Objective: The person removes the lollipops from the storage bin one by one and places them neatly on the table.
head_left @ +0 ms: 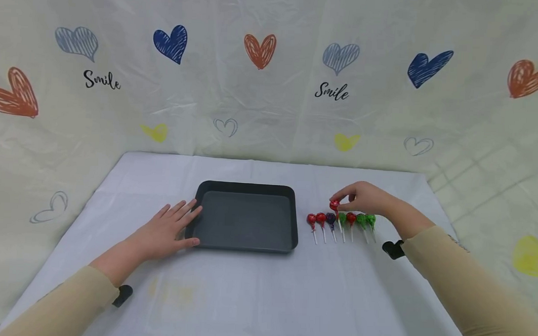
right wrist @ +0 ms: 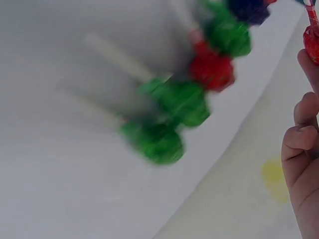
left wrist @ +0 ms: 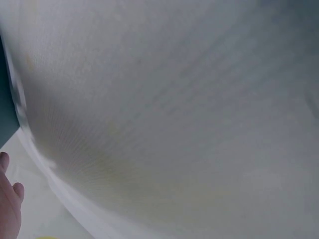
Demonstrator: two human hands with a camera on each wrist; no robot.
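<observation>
My right hand [head_left: 368, 198] pinches a red-wrapped lollipop [head_left: 334, 205] by its head, its white stick pointing down, above a row of lollipops. That row, on the cloth, has red lollipops [head_left: 321, 218], a dark purple one [head_left: 331, 218] and green ones [head_left: 361, 219], sticks toward me. In the right wrist view the held lollipop shows only partly at the edge. My left hand [head_left: 164, 231] lies with fingers spread at the left side of a dark grey tray [head_left: 246, 188], fingertips on its rim. Only part of that hand shows in the left wrist view.
A white cloth [head_left: 255, 296] covers the table, with a faint yellowish patch at front left. Behind it hangs a pale sheet [head_left: 289, 109] printed with hearts and the word "Smile". The tray stands left of the lollipop row.
</observation>
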